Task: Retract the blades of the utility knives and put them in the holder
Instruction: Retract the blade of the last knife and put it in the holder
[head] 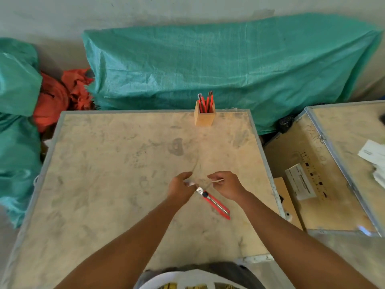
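Both hands, left (180, 185) and right (226, 184), pinch small pale pieces, unclear what. Red plastic utility knife (214, 203) lies between them on the dusty desk (104, 184); square wooden holder (204, 115) stands at 12 o'clock.

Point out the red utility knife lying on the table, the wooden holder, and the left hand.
red utility knife (216, 204), head view, middle of handle.
wooden holder (204, 117), head view, front face.
left hand (180, 186), head view, back of hand.
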### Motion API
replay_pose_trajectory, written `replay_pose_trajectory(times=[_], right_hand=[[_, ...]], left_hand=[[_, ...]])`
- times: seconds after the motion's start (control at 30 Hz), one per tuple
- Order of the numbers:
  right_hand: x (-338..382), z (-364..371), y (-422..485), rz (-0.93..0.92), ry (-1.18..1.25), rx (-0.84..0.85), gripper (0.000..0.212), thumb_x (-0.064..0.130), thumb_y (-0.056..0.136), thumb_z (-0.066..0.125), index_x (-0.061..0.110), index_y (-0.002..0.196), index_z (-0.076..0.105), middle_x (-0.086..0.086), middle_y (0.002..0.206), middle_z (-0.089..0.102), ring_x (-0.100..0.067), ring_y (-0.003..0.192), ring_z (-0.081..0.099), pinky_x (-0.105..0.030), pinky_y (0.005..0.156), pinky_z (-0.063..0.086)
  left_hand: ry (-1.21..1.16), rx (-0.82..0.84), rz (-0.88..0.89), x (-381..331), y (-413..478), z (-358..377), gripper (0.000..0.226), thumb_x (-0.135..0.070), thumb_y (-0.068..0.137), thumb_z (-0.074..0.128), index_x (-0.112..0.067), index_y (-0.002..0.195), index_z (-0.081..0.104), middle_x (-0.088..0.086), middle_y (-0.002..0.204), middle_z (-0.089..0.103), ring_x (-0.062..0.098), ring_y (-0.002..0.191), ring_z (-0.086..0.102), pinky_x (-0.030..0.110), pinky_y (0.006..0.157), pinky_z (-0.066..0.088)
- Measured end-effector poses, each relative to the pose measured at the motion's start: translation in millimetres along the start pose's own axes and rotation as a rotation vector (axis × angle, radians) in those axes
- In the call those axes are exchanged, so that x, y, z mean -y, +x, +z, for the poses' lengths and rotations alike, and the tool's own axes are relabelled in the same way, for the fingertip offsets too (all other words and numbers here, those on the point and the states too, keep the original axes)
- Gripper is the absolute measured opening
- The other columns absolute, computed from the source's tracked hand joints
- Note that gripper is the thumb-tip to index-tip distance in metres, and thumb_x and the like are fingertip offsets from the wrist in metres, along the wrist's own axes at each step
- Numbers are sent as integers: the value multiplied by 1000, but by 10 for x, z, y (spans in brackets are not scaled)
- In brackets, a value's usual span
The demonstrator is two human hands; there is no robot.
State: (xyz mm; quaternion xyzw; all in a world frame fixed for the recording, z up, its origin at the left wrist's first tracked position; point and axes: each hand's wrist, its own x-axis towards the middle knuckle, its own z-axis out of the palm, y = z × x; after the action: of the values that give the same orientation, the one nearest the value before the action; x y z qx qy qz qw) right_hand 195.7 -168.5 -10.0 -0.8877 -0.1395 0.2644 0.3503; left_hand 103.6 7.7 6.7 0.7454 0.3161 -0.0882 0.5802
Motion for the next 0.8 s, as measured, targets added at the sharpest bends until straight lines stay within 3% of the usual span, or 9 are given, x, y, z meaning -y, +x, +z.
replay_pose_trajectory(times=[0.1,0.17,0.23,0.3,0.4,0.5,0.6,0.73,0.8], right_hand=[[-79,59,-35,56,-80,34,37,-3,83,60,15,111,77,-2,117,74,-18,109,69,-29,97,54],[-173,58,-39,45,-85,82,39,2,85,60,16,119,74,0,120,72,-18,109,68,-36,100,53],[-317,312,-246,-183,-275,409,45,0,85,54,18,123,72,-4,118,75,-22,103,71,-35,95,55],[-305,319,-215,-195,-311,367,50,-7,85,51,14,126,70,-14,110,77,-25,94,72,-26,82,53],[-221,361,-234,-231,-324,295,46,-7,86,54,11,125,70,-18,104,77,-31,95,73,-25,75,50],[-213,351,-154,-186,-323,272,34,-4,86,64,10,116,74,-18,112,69,-30,101,69,-18,81,42],[-279,388,-195,-186,-311,310,24,-2,85,68,9,105,75,-15,113,70,-28,104,67,-18,82,39],[-395,322,-230,-122,-203,364,22,4,88,68,12,108,67,-5,106,70,-21,98,66,-24,83,45],[-433,280,-258,-116,-184,390,21,7,91,68,13,111,63,1,102,65,-20,97,65,-24,82,45]], left_hand=[[-25,75,-76,164,-220,159,60,-10,82,75,-11,137,52,8,139,57,21,105,61,28,84,49],[40,115,-108,204,-279,283,63,-12,84,74,-11,141,48,7,144,52,24,116,60,30,88,50],[-100,-40,-275,633,-893,632,67,-13,84,73,-10,144,44,7,147,50,25,122,59,33,93,50],[-88,-28,-256,666,-864,728,70,-14,85,73,-9,146,40,8,149,48,25,125,57,31,95,50],[-115,-6,-252,651,-857,782,73,-14,84,74,-7,147,38,7,147,49,23,122,58,33,98,50],[-160,-33,-268,504,-831,925,60,-5,85,68,-6,141,45,4,124,60,22,108,61,29,86,50],[-204,-121,-236,483,-857,1067,41,10,84,51,-9,118,62,-4,90,61,18,82,61,25,69,51],[-253,-179,-227,511,-928,1199,46,15,79,39,-7,106,68,-3,77,62,14,68,59,15,58,47],[-268,-199,-227,531,-978,1248,51,13,80,38,-10,114,68,1,84,67,17,75,62,20,64,51]])
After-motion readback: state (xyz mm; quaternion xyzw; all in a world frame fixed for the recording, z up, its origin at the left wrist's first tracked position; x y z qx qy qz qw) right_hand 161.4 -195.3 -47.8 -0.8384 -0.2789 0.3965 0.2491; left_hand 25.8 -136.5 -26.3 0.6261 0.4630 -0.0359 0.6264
